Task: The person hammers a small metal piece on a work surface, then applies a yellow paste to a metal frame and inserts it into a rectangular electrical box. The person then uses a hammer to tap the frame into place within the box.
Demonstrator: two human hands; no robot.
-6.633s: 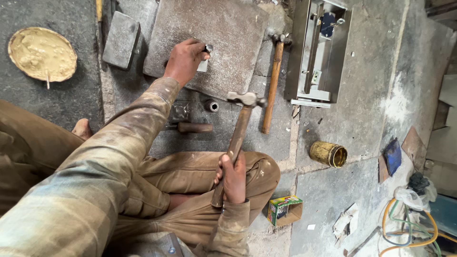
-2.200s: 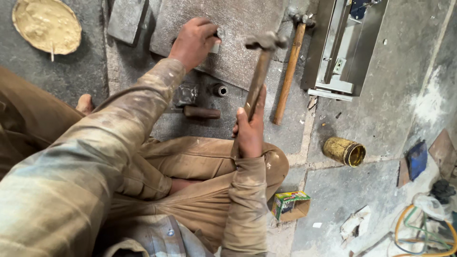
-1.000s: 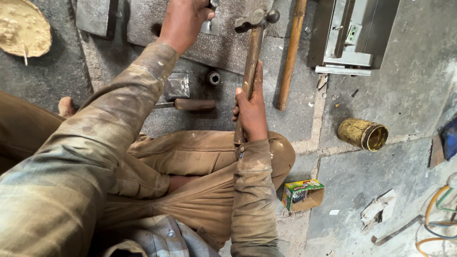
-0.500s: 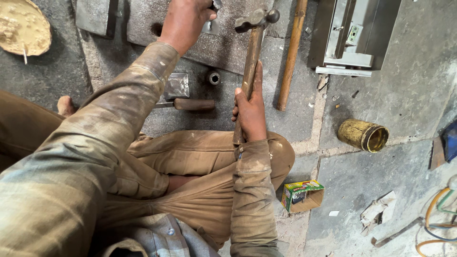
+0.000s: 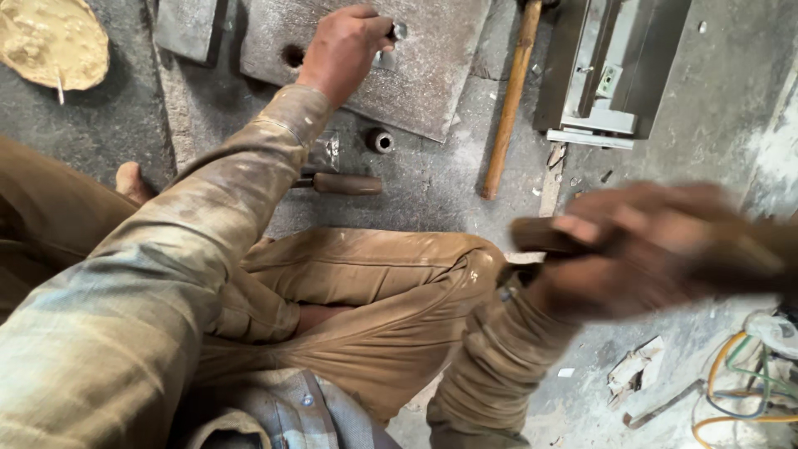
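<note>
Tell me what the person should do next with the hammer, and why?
Probably swing the hammer handle down onto the small metal piece. The left hand pins that piece on the grey metal plate, and the right hand, blurred from fast motion, is raised near the camera with its grip closed on the wooden handle. The hammer's head is not visible.

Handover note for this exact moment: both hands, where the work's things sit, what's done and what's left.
Left hand: pinching a small metal piece upright on the steel plate.
Right hand: blurred in motion, gripping a wooden hammer handle; its head is not visible.
Nearby on the floor: a second wooden handle, a brown-handled tool, a small metal ring.
Done: piece positioned on the plate.
Left: striking looks unfinished.
</note>
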